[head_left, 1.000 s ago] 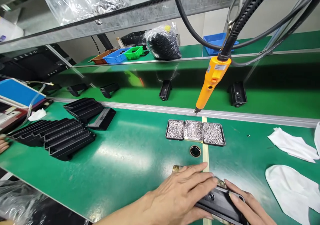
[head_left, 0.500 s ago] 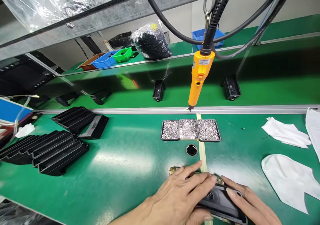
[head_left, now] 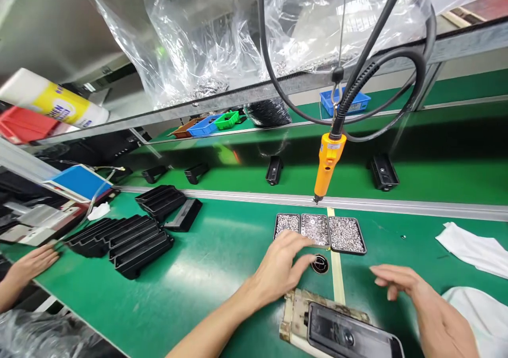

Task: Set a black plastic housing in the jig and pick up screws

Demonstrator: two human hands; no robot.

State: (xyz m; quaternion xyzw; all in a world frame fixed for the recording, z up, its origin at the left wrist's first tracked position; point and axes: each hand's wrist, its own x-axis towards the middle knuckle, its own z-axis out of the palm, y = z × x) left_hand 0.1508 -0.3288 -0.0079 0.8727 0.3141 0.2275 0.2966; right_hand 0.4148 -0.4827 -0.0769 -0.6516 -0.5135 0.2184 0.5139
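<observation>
Green matting is covering the bench (head_left: 206, 273), with a conveyor running along its far side and an orange electric screwdriver (head_left: 327, 167) hanging on its cable over three small trays of screws and washers (head_left: 319, 231). The left hand (head_left: 281, 268) is reaching toward those trays, fingers loosely spread and holding nothing, fingertips hovering near a small round black part (head_left: 319, 263). The right hand (head_left: 400, 279) is hovering open and empty just right of the tape line. A black plastic housing (head_left: 349, 337) is lying on a worn fixture plate (head_left: 293, 310) at the near edge, untouched. It is looking rigid, light and glossy, so probably slippery; gripping its long edges seems safest. The tiny fasteners probably call for a fingertip pinch. Stacked black louvred parts (head_left: 127, 239) are sitting left, near another person's hand (head_left: 34, 262).
</observation>
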